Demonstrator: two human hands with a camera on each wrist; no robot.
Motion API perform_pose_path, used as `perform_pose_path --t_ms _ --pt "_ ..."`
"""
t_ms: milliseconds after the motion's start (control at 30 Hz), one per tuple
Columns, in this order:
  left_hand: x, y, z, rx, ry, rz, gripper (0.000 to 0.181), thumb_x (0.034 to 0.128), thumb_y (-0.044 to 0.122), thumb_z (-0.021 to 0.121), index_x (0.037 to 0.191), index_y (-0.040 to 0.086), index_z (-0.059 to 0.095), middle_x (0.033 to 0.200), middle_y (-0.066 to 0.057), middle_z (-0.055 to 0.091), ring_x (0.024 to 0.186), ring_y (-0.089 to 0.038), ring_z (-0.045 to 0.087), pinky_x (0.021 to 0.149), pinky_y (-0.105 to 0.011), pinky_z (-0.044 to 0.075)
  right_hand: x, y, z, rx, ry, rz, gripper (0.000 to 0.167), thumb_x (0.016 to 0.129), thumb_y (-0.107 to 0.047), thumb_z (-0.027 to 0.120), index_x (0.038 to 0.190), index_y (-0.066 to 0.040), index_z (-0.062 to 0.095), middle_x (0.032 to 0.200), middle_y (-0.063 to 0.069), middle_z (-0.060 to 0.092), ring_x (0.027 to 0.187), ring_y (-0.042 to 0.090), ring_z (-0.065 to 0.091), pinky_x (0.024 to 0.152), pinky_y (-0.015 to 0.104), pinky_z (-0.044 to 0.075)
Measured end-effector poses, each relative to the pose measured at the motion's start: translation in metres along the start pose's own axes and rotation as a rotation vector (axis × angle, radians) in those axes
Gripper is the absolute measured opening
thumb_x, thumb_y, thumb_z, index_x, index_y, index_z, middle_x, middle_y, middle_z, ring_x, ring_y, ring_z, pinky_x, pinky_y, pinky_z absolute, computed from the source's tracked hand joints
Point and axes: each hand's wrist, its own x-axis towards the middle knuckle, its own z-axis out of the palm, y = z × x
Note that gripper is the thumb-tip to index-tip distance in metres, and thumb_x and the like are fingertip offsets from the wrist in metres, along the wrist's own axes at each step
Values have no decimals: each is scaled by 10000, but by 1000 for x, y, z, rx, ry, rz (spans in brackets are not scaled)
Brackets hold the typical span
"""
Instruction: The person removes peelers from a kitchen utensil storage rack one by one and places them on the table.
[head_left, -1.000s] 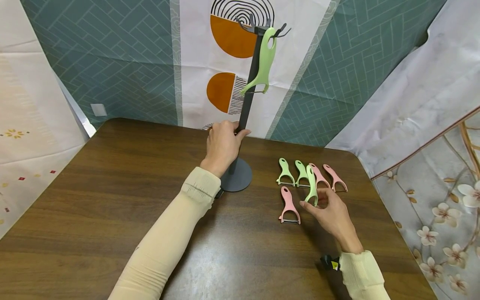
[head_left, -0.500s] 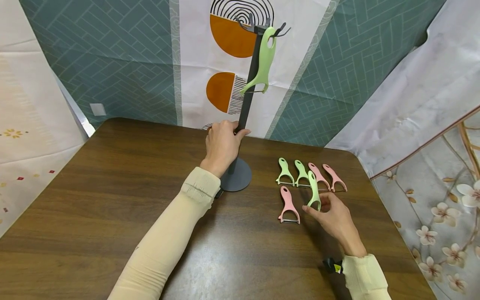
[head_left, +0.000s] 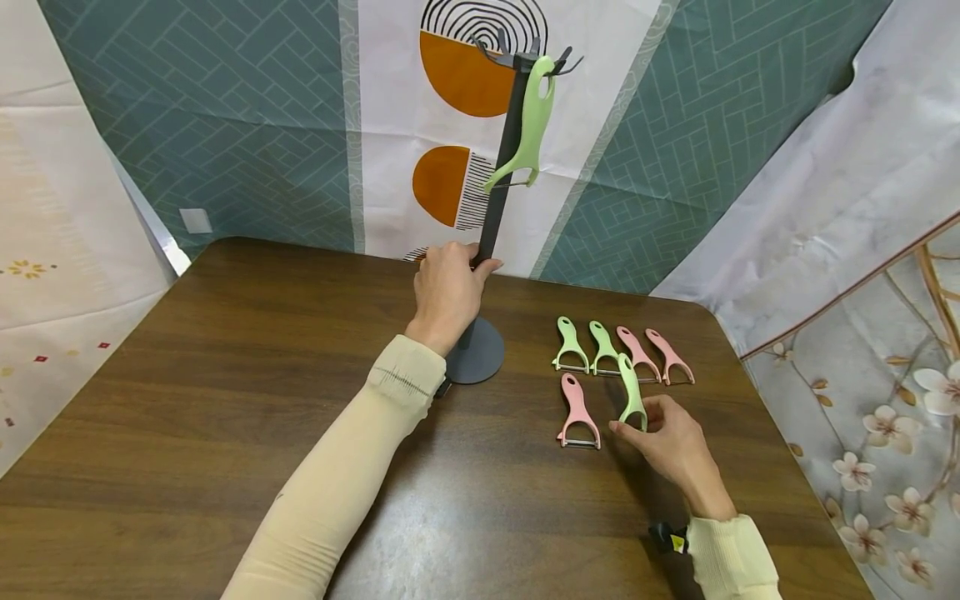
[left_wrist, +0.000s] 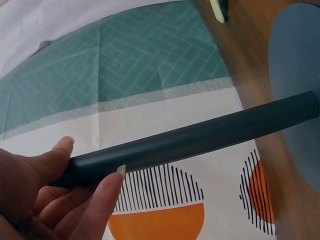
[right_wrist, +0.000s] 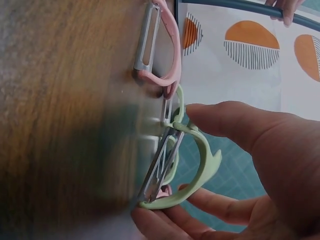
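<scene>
My left hand point(head_left: 447, 287) grips the dark pole point(head_left: 492, 221) of a hook stand, thumb on one side and fingers on the other. Its round grey base point(head_left: 486, 354) stands on the table. A light green peeler point(head_left: 535, 121) hangs by its handle hole from one top hook. At the right, my right hand point(head_left: 675, 442) pinches another green peeler point(head_left: 631, 387) by the ends of its blade head, handle pointing away from me. In the right wrist view this peeler's head point(right_wrist: 206, 165) lies between thumb and fingers, close to the table; whether it touches is unclear.
Two green peelers point(head_left: 570, 343) point(head_left: 602, 346) and two pink peelers point(head_left: 636, 350) point(head_left: 670, 354) lie in a row beyond my right hand. A third pink peeler point(head_left: 576, 408) lies nearer, left of that hand. Patterned cloth point(head_left: 285, 125) hangs behind the brown table point(head_left: 225, 400).
My right hand has drawn slightly back toward me and to the right, bringing the green peeler with it. My left hand keeps its grip on the pole.
</scene>
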Motion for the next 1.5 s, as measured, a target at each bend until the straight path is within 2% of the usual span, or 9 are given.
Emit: perform_pose_path --t_ms 167,300,600,833,1033,1300,1500 --pt "0 0 1 8 13 5 316 930 382 740 964 71 787 788 -61 729 706 -266 674 605 -411 525 -1 3 1 -16 -17 16 715 838 -548 794 1244 0 577 1191 213 669 1083 339 649 786 397 506" --pt "0 0 2 9 20 7 322 928 384 742 972 68 788 790 -65 734 697 -265 682 599 -410 528 -2 4 2 -20 -16 8 720 833 -546 800 1236 9 581 1174 215 671 1064 332 649 768 378 500" --pt "1 2 6 14 37 8 320 928 395 739 972 83 790 798 -61 743 701 -272 696 592 -416 534 -4 5 4 -64 17 -16 701 820 -483 827 1214 50 599 1053 191 650 898 271 604 714 343 458" --pt "1 3 9 18 56 13 291 919 366 764 948 78 785 810 -64 750 722 -283 712 593 -416 536 -5 4 5 -94 33 -22 653 826 -442 825 1190 57 614 1072 222 666 943 325 634 791 463 503" --pt "4 2 12 27 44 -5 260 884 343 810 886 85 774 768 -46 736 696 -267 694 601 -408 528 -5 3 8 -103 54 -33 621 821 -412 834 1161 65 626 1044 235 670 920 335 642 785 500 504" --pt "5 -1 9 23 31 11 282 879 347 815 883 72 753 785 -72 729 696 -266 685 618 -420 533 -8 -1 11 -99 81 -32 515 816 -374 828 1071 34 647 950 177 661 844 287 603 691 375 447" --pt "8 -4 5 -36 -46 35 282 923 341 773 928 60 744 804 -73 724 721 -234 660 648 -382 528 -7 -2 12 -117 82 -27 510 816 -386 828 1050 31 650 925 170 645 829 286 590 687 401 450"
